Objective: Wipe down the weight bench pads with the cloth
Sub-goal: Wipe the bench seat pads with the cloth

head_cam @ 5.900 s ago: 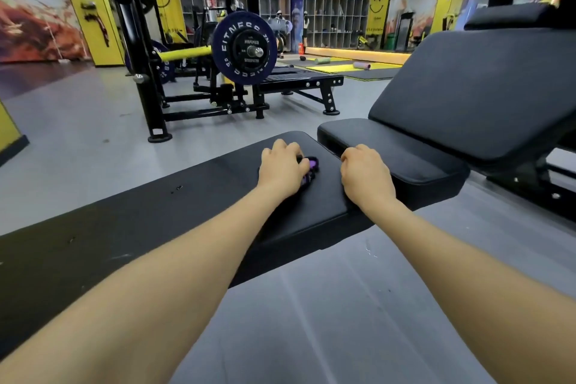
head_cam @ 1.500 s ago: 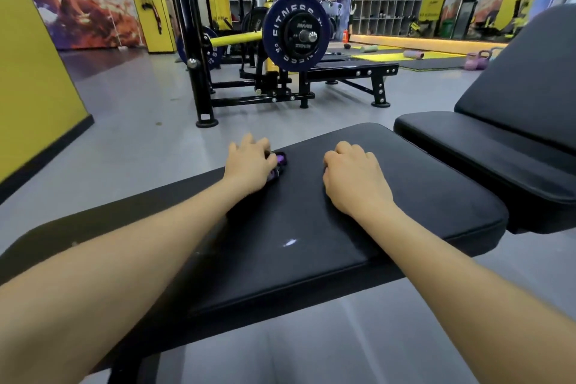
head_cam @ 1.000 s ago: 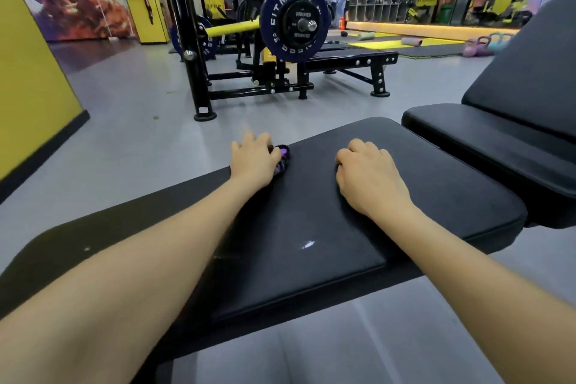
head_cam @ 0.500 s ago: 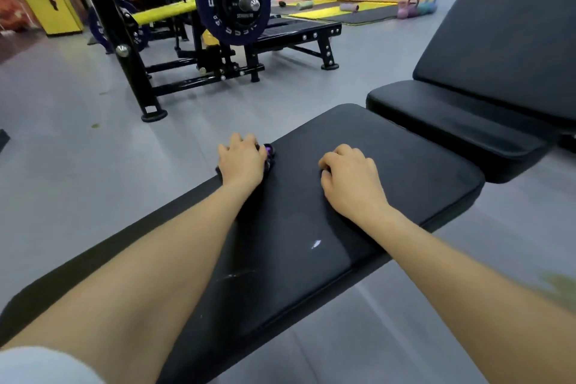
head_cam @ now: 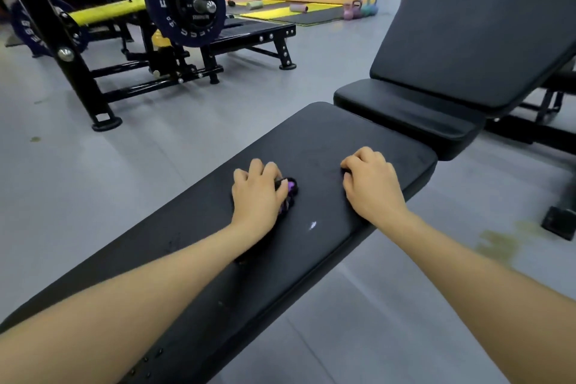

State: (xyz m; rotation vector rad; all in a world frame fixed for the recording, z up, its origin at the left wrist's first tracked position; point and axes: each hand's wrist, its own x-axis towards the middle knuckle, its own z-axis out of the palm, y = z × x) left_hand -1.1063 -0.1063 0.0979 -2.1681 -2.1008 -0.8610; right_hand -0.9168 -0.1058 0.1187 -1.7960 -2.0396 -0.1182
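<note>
Since a moment ago the left hand [head_cam: 260,196] has slid the cloth [head_cam: 288,195] in from the flat pad's [head_cam: 314,140] left edge toward its middle, so the wiping looks underway with much pad left. That hand's curled fingers press the bunched dark-and-purple cloth onto the pad. The right hand [head_cam: 372,185] rests knuckles-up on the pad nearby, fingers curled, seemingly holding nothing.

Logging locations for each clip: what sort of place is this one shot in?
Almost certainly a commercial gym. A loaded barbell with a blue weight plate sits on a rack, padded black benches stand on grey flooring, and kettlebells sit beside exercise mats farther back.
</note>
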